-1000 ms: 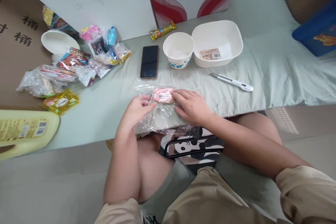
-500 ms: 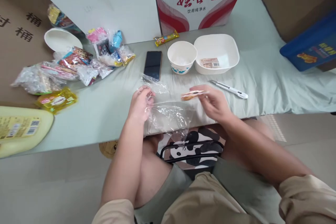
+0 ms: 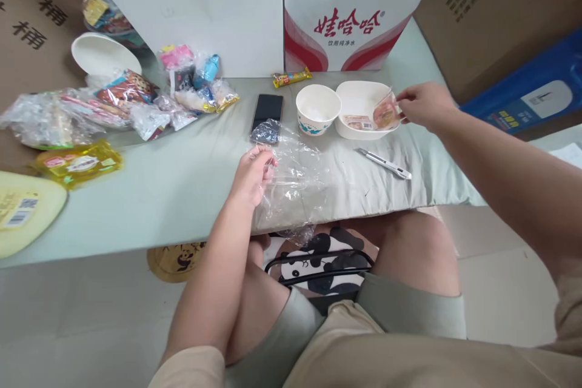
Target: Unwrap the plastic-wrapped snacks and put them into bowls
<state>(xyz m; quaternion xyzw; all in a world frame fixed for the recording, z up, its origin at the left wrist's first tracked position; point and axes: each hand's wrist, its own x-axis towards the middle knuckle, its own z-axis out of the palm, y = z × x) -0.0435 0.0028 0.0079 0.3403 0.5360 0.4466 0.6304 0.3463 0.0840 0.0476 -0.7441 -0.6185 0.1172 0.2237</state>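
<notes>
My left hand (image 3: 255,173) is closed on a clear plastic bag (image 3: 297,179), which spreads over the cloth and droops past its front edge. At the right, my right hand (image 3: 425,106) pinches the edge of a small packaged snack (image 3: 386,112), held tilted inside the right end of a white rectangular bowl (image 3: 359,92). Another small packet (image 3: 357,122) lies flat in that bowl. Touching the bowl's left side is a round paper cup (image 3: 318,112) with a blue leaf print. A white utility knife (image 3: 385,163) rests on the cloth in front of the bowl.
A phone (image 3: 267,110) lies left of the cup, partly under the bag. Behind are a yellow snack stick (image 3: 291,77) and white cartons (image 3: 191,12). Wrapped snacks (image 3: 127,94) pile up at left beside a pale yellow bottle (image 3: 27,212). A blue container (image 3: 513,103) stands at right.
My right hand has moved right and away from me, carrying the packaged snack from beside the bag into the rectangular bowl. My left hand keeps the bag in nearly the same spot.
</notes>
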